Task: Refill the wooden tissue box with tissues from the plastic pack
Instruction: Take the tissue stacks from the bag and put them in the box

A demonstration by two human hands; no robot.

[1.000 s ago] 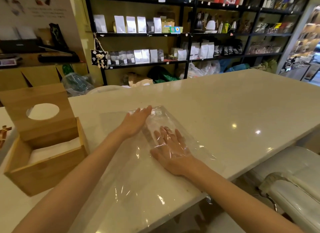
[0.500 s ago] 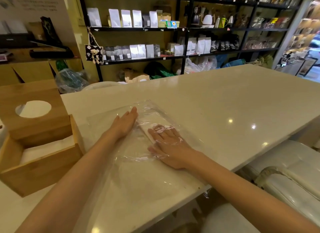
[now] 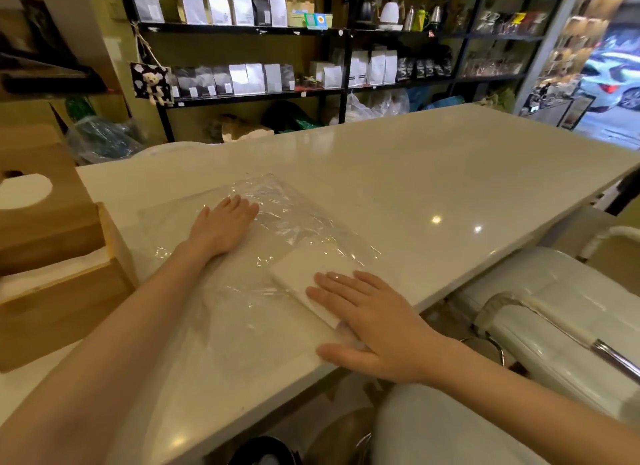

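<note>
A clear plastic pack (image 3: 291, 218) lies flat on the white counter (image 3: 433, 173). My left hand (image 3: 221, 227) presses it down with straight fingers near its far left part. A white stack of tissues (image 3: 308, 274) sticks out of the pack's near end. My right hand (image 3: 370, 322) lies flat on that stack, fingers straight, thumb at the counter's front edge. The wooden tissue box (image 3: 62, 298) stands at the left with its lid (image 3: 41, 201) tipped up behind it; white tissues (image 3: 55, 270) show inside.
White padded stools (image 3: 561, 312) stand below the counter's front edge at right. Black shelves (image 3: 277, 49) with bags and bottles line the back wall. Plastic bags lie on the floor behind the counter.
My right hand has slid toward me, out of the plastic, bringing the tissue stack partly out of the pack. My left hand stays flat on the plastic. The view moved left and down.
</note>
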